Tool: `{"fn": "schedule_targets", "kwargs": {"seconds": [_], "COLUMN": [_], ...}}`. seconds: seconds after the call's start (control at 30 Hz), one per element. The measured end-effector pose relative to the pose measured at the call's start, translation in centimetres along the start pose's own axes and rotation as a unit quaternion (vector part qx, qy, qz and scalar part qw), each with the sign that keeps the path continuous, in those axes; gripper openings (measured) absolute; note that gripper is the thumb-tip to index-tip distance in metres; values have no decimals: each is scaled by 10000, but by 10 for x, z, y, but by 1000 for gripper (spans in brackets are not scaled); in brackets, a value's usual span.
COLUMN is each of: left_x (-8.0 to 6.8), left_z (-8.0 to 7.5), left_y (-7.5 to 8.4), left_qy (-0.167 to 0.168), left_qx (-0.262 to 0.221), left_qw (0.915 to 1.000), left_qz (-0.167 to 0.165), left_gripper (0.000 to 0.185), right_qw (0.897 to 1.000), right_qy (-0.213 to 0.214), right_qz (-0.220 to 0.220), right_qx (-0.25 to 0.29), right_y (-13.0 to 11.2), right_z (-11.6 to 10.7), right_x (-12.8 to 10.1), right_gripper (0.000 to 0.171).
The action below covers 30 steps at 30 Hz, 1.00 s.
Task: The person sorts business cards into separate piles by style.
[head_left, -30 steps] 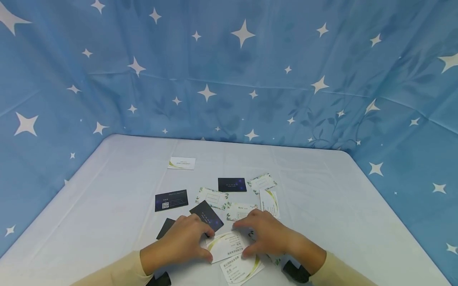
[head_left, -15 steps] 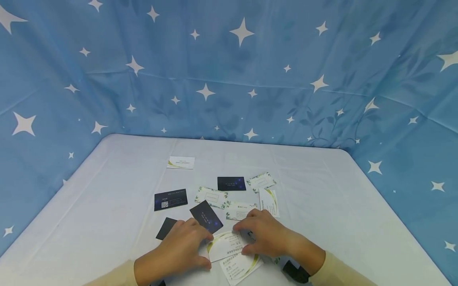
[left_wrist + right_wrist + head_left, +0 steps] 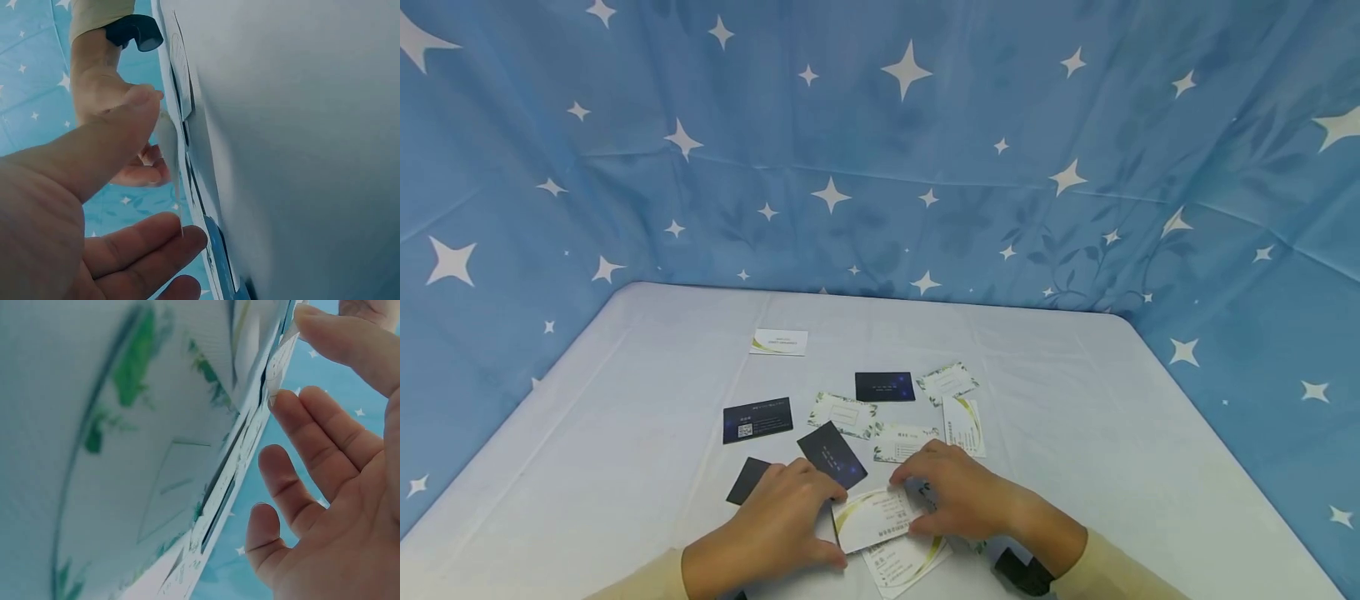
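**Two hands on one white card, near the bench's front edge**

Two hands meet over a white card with a green-gold arc point(image 3: 874, 517), which lies close to the near edge of the bench point(image 3: 647, 375), about midway between its front corners. From the head view, the left hand point(image 3: 778, 523) pinches the card's left short end and the right hand point(image 3: 961, 498) pinches its right short end, so the long axis runs left to right between them; neither hand is nearer. A second white card point(image 3: 904, 565) lies just under it, toward the front edge.

At the left wrist, thumb and fingers point(image 3: 140, 250) close on the card's thin edge point(image 3: 167, 140).

At the right wrist, the fingertips point(image 3: 312, 422) curl beside the card edge point(image 3: 278, 359).
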<state>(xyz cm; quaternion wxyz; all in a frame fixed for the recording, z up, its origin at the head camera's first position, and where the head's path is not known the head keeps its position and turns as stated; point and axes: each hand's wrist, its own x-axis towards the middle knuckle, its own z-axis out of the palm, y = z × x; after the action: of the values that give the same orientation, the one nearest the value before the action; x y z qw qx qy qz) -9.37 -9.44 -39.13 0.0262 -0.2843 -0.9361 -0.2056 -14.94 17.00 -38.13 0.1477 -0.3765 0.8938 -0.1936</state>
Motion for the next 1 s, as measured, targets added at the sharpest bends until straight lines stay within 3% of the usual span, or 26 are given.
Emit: {"fn": "schedule_targets", "kwargs": {"seconds": [0.3, 0.5, 0.73, 1.0], "left_x": [1, 7, 18, 40], "left_z": [-2, -14, -29, -47], "left_y": [-4, -18, -43, -93], "left_qy": [340, 231, 84, -52], "left_qx": [-179, -1025, -1514, -1603], "left_qw": [9992, 9941, 9861, 9817], "left_qz": [64, -273, -675, -1029], "left_gripper": [49, 48, 54, 57], "right_qw": [9995, 9966, 9880, 9831], "right_qy": [206, 806, 1506, 1743], "right_qz": [103, 37, 129, 373], "right_qx": [212, 189, 307, 413], "right_y": [-2, -2, -4, -6], "right_z": [-4, -4, -9, -16], "right_x": [2, 6, 23, 76], "right_gripper": [45, 48, 47, 50]}}
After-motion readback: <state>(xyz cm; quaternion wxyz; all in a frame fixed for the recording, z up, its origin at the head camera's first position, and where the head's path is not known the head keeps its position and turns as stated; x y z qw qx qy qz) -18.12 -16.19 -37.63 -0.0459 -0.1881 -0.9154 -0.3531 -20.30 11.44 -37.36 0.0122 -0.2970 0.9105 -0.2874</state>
